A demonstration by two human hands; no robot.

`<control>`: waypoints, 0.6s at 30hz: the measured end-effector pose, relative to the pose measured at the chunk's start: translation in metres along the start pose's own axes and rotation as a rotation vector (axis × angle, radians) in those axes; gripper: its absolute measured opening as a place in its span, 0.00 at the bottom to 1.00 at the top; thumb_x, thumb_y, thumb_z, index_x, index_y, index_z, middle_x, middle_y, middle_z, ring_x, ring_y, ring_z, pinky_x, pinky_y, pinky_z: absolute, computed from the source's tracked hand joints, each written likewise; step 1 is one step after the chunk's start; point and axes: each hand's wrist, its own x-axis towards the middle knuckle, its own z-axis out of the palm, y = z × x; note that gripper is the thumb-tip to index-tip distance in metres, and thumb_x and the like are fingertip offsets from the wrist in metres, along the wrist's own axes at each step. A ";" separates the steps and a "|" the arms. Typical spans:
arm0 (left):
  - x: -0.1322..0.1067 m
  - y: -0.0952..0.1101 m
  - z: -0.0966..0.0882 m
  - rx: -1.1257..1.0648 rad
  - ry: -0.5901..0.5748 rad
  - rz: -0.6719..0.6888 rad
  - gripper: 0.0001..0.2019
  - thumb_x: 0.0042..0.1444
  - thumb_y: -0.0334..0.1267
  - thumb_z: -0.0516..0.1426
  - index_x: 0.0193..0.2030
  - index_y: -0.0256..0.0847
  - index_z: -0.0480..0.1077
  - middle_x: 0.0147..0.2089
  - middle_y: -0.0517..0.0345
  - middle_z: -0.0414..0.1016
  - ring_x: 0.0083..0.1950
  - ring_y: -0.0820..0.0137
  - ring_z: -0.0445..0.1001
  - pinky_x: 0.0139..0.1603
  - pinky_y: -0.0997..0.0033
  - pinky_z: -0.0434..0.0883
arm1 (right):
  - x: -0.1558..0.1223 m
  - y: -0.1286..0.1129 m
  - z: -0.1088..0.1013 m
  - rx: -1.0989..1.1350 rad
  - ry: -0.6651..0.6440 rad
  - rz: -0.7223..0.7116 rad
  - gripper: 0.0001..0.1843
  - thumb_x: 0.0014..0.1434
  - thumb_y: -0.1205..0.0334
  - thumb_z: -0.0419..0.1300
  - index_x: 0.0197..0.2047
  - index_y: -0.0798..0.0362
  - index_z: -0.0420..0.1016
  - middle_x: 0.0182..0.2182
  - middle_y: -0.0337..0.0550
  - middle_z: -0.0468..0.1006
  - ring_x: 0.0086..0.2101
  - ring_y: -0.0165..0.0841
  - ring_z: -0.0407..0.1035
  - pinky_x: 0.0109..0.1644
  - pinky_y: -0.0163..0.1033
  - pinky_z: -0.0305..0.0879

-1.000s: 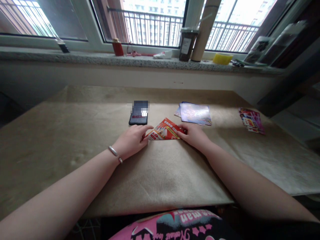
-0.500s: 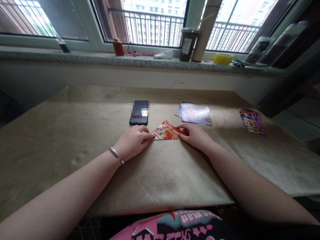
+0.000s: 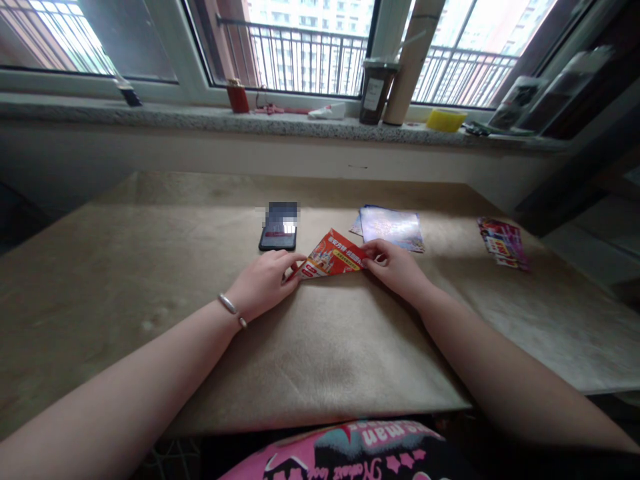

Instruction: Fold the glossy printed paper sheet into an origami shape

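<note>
both hands pinching a folded red leaflet (image 3: 331, 257), left hand (image 3: 263, 283) at its left corner, right hand (image 3: 397, 269) at its right, phone (image 3: 278, 229) just beyond on the worktop (image 3: 125, 267)

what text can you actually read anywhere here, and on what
"man": printed on the shirt, cut off at left; the script line under it is unclear.
On the red folded paper, held by the left hand and right hand: printed characters, too small to read.
On the phone: screen blurred out.
On the jar label, purple leaflet, pink leaflet: unreadable.
</note>
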 end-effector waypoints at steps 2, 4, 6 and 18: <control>0.000 0.000 0.000 -0.016 0.022 0.001 0.16 0.56 0.35 0.53 0.52 0.40 0.68 0.42 0.53 0.74 0.43 0.65 0.72 0.44 0.65 0.70 | 0.000 0.000 0.000 -0.022 0.009 -0.017 0.10 0.53 0.69 0.57 0.38 0.52 0.75 0.32 0.41 0.79 0.29 0.30 0.68 0.35 0.37 0.64; 0.000 0.000 0.000 -0.028 0.062 0.014 0.13 0.56 0.34 0.54 0.49 0.40 0.69 0.40 0.54 0.74 0.41 0.66 0.72 0.43 0.66 0.70 | 0.000 -0.001 0.000 -0.040 0.009 -0.041 0.08 0.53 0.69 0.57 0.35 0.52 0.75 0.31 0.41 0.78 0.30 0.31 0.68 0.36 0.37 0.64; 0.000 0.000 0.001 -0.040 0.107 0.042 0.10 0.56 0.35 0.54 0.45 0.39 0.70 0.40 0.54 0.74 0.41 0.66 0.72 0.43 0.66 0.70 | 0.000 0.000 0.001 -0.025 0.006 -0.052 0.07 0.53 0.69 0.57 0.34 0.52 0.75 0.32 0.42 0.78 0.30 0.31 0.69 0.36 0.37 0.65; -0.001 -0.002 -0.001 -0.160 0.065 0.366 0.10 0.60 0.31 0.53 0.46 0.42 0.73 0.47 0.52 0.73 0.47 0.67 0.71 0.48 0.65 0.71 | 0.001 0.006 0.000 -0.065 -0.059 -0.199 0.11 0.53 0.72 0.56 0.34 0.50 0.78 0.35 0.42 0.79 0.36 0.33 0.72 0.43 0.40 0.67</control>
